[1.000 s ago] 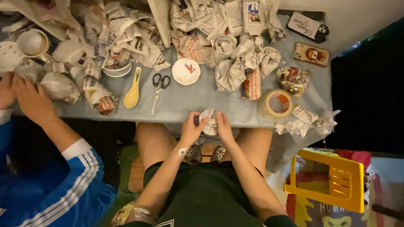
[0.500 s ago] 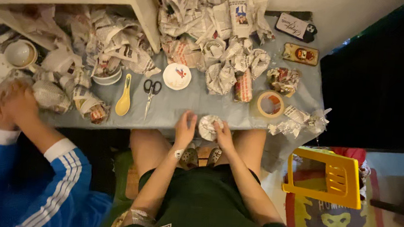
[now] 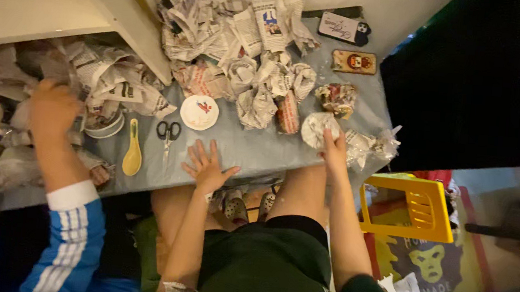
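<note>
On the table (image 3: 260, 149), we see the scissors (image 3: 167, 134) between the spoon (image 3: 132, 154) at their left and the small plate (image 3: 199, 111) at their right.

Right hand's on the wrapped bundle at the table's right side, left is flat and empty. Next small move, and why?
Probably let go of the paper-wrapped bundle and draw the right hand back. The bundle already sits on the table among other wrapped pieces, and the left hand lies flat and empty.
</note>
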